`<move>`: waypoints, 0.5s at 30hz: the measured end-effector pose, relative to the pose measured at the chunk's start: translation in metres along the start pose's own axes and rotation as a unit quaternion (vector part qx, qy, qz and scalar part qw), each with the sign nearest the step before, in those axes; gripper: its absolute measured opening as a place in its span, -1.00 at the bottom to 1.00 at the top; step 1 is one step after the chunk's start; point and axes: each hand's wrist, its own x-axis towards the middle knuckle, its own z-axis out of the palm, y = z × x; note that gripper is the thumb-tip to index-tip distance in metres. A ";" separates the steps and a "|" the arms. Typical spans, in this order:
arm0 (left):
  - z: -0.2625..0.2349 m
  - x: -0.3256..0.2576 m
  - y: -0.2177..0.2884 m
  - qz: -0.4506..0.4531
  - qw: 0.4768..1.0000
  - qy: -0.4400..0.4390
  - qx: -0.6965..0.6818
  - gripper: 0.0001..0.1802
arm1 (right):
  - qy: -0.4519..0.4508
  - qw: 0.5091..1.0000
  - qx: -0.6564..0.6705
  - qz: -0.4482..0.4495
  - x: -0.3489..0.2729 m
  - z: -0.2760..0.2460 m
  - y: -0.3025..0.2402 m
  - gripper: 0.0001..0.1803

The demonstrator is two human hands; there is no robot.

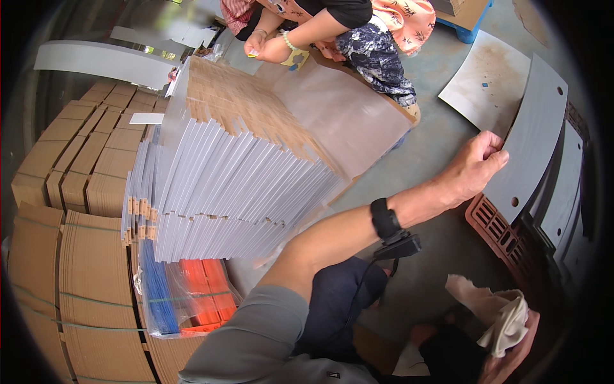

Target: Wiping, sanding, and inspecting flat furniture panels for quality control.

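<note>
My left arm, with a black band and a small device at the wrist, reaches across to the right. My left hand (pixel 483 163) is closed on the long edge of a flat grey panel (pixel 531 128), which has round holes near its ends and leans tilted. Low on the right, my right hand (pixel 518 349) holds a crumpled off-white cloth (pixel 505 320), part of which hangs loose toward the left. Behind the held panel stand more grey panels (pixel 563 189), partly hidden. An orange-brown plastic crate (pixel 495 233) with slots is beneath them.
A big stack of white-edged boards (pixel 236 185) stands at the left. Strapped cardboard bundles (pixel 96 281) and bagged blue and orange strips (pixel 208 288) lie nearby. Across from me a person (pixel 345 38) works with both hands near a brown sheet (pixel 339 109). A stained white sheet (pixel 489 80) lies on the floor.
</note>
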 end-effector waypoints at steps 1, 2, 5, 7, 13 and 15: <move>0.007 -0.024 0.013 0.008 1.000 -0.005 -0.009 -0.68 | 0.004 1.000 -0.012 -0.003 -0.006 0.000 0.001 -0.66; 0.018 -0.050 0.023 -0.005 0.999 -0.029 -0.019 -0.68 | 0.060 0.997 0.033 0.040 -0.018 0.000 0.003 -0.60; 0.041 -0.128 0.046 -0.013 0.998 -0.065 -0.018 -0.71 | 0.176 0.968 0.140 0.107 -0.035 0.012 -0.004 -0.48; 0.056 -0.170 0.056 -0.013 0.996 -0.085 -0.023 -0.72 | 0.158 0.962 0.194 0.107 -0.037 0.018 -0.020 -0.53; 0.048 -0.236 0.040 0.018 0.998 -0.039 -0.045 -0.72 | 0.116 0.967 0.225 0.024 -0.040 0.046 -0.045 -0.69; 0.047 -0.245 0.046 0.017 0.994 -0.056 -0.097 -0.63 | 0.080 0.960 0.265 0.051 -0.049 0.048 -0.052 -0.70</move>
